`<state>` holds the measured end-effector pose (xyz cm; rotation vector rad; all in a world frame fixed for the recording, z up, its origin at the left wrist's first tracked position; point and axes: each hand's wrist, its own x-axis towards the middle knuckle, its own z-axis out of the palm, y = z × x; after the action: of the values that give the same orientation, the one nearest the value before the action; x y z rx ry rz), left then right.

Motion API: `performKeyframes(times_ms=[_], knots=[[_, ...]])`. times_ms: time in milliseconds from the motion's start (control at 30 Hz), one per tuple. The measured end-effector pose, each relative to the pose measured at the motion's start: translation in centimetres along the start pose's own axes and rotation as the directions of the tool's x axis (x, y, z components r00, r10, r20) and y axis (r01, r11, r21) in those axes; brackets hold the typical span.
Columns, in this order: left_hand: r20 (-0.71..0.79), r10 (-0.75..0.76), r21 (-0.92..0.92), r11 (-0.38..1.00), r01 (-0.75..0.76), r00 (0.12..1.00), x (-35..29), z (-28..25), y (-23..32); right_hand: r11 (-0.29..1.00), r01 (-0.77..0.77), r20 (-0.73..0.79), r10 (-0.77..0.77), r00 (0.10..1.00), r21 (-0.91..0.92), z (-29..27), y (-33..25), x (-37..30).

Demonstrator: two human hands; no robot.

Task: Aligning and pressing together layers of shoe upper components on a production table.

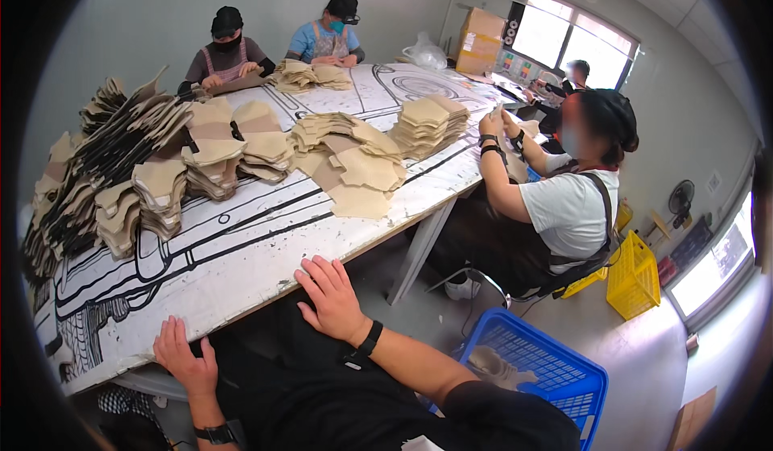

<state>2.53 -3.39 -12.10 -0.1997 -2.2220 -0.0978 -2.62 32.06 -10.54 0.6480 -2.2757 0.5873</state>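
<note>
My left hand [187, 358] rests at the near edge of the white table [258, 270], fingers stretched out and nothing in it. Further right along the same edge, my right hand [332, 299] lies with its fingers spread, also holding nothing. Both wrists carry dark bands. Beyond them stand stacks of cut beige pieces [211, 141], their kind unclear. A looser pile of beige pieces [354, 165] is nearest my right hand. On the left, darker pieces [133, 133] are heaped high. No piece touches either hand.
Two co-workers [326, 36] handle pieces across the table. Another co-worker [564, 201] sits at the right, holding a piece; one more is farther back. A blue basket [564, 362] with pale material stands on the floor by my right arm. Yellow crates [636, 278] are beyond.
</note>
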Motion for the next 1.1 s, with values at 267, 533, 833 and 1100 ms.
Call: performKeyframes(times_ms=[267, 533, 833, 1100], knots=[[-0.006, 0.002, -0.032, 0.999, -0.002, 1.000, 0.9, -0.8, 0.4, 0.998, 0.019, -0.054, -0.022, 0.998, -0.062, 0.9, 0.3, 0.5], [0.019, -0.054, -0.105, 0.993, 0.055, 0.998, 1.5, -1.9, 1.3, 0.985, 0.151, 0.008, -0.151, 0.989, -0.080, -1.9, 0.9, 2.1], [0.161, -0.035, -0.122, 0.991, 0.055, 0.986, 4.0, -5.6, 0.5, 0.990, 0.140, 0.265, -0.129, 0.956, -0.020, -4.6, 1.6, 7.8], [0.338, -0.277, -0.274, 0.886, 0.375, 0.900, 15.3, -4.4, -3.2, 0.905, -0.319, 0.434, 0.177, 0.883, 0.280, -1.0, 7.7, 15.1]])
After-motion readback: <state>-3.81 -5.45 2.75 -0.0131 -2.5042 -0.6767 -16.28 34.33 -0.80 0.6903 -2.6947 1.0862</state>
